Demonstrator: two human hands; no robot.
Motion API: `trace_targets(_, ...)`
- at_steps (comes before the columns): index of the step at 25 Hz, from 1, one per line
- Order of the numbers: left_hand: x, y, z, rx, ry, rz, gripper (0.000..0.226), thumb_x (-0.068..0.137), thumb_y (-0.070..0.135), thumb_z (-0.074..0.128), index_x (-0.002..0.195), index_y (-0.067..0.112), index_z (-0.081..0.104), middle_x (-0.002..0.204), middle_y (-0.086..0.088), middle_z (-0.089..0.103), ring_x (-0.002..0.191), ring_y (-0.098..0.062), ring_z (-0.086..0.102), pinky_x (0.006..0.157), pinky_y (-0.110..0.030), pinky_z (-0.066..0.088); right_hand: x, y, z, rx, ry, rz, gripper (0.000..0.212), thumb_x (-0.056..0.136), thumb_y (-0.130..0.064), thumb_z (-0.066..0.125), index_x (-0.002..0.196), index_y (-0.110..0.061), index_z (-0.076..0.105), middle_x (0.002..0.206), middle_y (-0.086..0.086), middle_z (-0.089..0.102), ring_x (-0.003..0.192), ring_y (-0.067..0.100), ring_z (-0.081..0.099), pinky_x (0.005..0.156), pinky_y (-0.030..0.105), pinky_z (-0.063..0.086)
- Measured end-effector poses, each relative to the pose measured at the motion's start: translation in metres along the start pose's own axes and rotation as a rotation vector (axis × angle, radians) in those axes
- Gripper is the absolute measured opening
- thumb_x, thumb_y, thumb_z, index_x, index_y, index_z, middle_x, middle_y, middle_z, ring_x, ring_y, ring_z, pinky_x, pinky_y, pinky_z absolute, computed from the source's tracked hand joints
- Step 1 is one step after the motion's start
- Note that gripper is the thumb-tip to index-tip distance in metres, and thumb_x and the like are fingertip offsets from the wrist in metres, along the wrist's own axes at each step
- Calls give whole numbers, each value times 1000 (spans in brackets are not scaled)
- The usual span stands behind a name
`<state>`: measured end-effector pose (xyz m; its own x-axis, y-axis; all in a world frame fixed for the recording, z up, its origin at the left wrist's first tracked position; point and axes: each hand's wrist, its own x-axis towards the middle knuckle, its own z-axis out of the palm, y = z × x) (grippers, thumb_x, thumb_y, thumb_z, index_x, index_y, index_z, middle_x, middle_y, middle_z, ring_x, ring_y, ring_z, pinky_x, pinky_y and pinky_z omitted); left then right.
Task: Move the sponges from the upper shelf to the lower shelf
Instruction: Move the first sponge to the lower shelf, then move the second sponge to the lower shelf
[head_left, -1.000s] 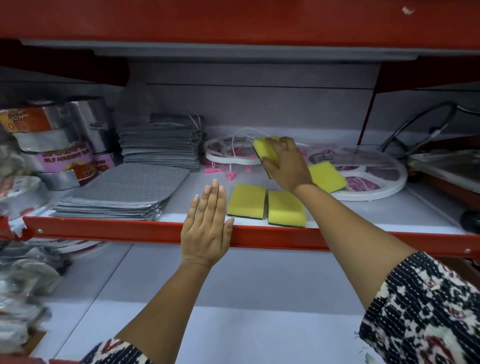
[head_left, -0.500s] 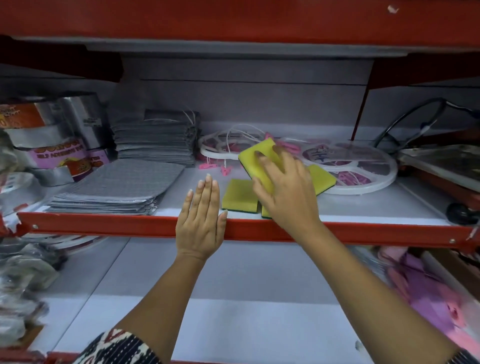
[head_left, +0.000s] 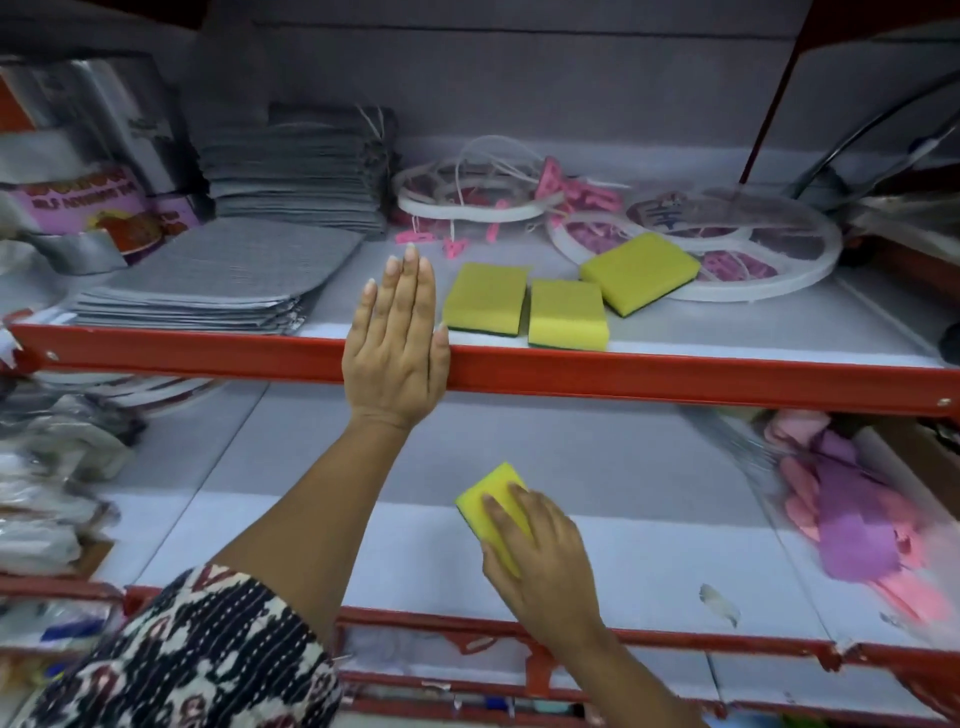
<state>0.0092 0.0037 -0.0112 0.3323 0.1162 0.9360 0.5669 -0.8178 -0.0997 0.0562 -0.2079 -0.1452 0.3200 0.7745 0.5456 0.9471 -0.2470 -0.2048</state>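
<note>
My right hand (head_left: 543, 558) grips a yellow sponge (head_left: 491, 501) with a dark green underside, low over the white lower shelf (head_left: 649, 545). Three more yellow sponges stay on the upper shelf (head_left: 675, 374): a left sponge (head_left: 485, 296), a middle sponge (head_left: 568, 313) at the front edge, and a right sponge (head_left: 639, 271) tilted against a white ring. My left hand (head_left: 397, 332) lies flat with fingers together over the red front rail of the upper shelf, just left of the sponges, holding nothing.
Grey cloth stacks (head_left: 218, 278) and foil tape rolls (head_left: 88, 208) fill the upper shelf's left. White round hangers with pink clips (head_left: 727, 249) sit behind the sponges. Pink and purple cloths in plastic (head_left: 857, 530) lie at the lower shelf's right, plastic-wrapped goods (head_left: 47, 483) at its left.
My right hand lifted one sponge off the upper shelf and brought it down over the red rail to the lower shelf. My left hand stayed on the rail.
</note>
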Motion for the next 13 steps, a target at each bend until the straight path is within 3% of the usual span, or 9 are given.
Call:
trace_targets(4, 0, 0, 0, 9, -17, 1, 53, 98, 27, 19, 143, 0, 29, 148, -12, 30, 139, -25, 28, 117, -37, 20, -3, 5, 55, -44, -353, 124, 42, 81, -44, 47, 120, -32, 56, 120, 2, 66, 98, 23, 66, 74, 32, 57)
trace_targets(8, 1, 0, 1, 22, -48, -5, 54, 98, 28, 14, 142, 1, 31, 147, -15, 39, 139, -25, 28, 117, -37, 20, -5, 7, 84, -135, -537, 149, 36, 68, -47, 59, 102, -35, 66, 106, -3, 71, 84, 19, 68, 62, 29, 57)
trace_targets(10, 0, 1, 1, 28, -54, -6, 54, 98, 28, 14, 143, 1, 31, 146, -15, 40, 139, -25, 29, 117, -37, 21, -14, 9, 89, -131, -550, 150, 37, 77, -51, 46, 105, -36, 66, 110, -3, 71, 90, 21, 70, 66, 30, 59)
trace_targets(13, 1, 1, 0, 28, -53, -10, 54, 98, 28, 14, 142, 1, 31, 146, -14, 41, 138, -25, 29, 116, -38, 22, -20, 11, 81, -82, -492, 180, 50, 95, -51, 21, 123, -31, 57, 127, -1, 64, 114, 22, 63, 95, 34, 50)
